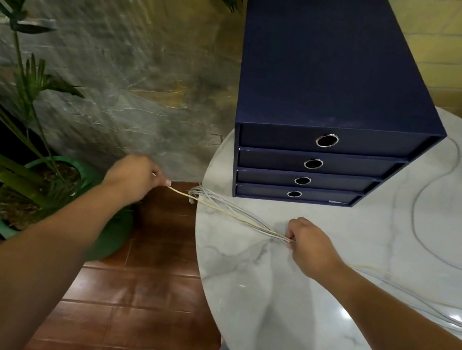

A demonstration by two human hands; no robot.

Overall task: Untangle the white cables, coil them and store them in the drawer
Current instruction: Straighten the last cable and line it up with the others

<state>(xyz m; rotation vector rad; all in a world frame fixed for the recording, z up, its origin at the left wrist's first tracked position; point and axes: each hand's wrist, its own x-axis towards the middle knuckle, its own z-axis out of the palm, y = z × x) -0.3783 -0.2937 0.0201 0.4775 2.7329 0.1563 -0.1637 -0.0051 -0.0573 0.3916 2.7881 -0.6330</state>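
Both left hand (133,177) and right hand (310,250) pinch white cables (235,214) near the closed drawer unit (334,69) and potted palm (38,178).

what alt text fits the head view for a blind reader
Two bare hands stretch a bundle of white cables across the edge of a marble table: the left hand pinches one cream strand, the right hand grips the bundle. Behind stands a navy four-drawer unit, drawers shut, a loose cable beside it.

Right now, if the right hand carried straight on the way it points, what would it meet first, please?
The right hand would probably meet the white cables where they bunch at the table edge, then the left hand; depth is unclear.
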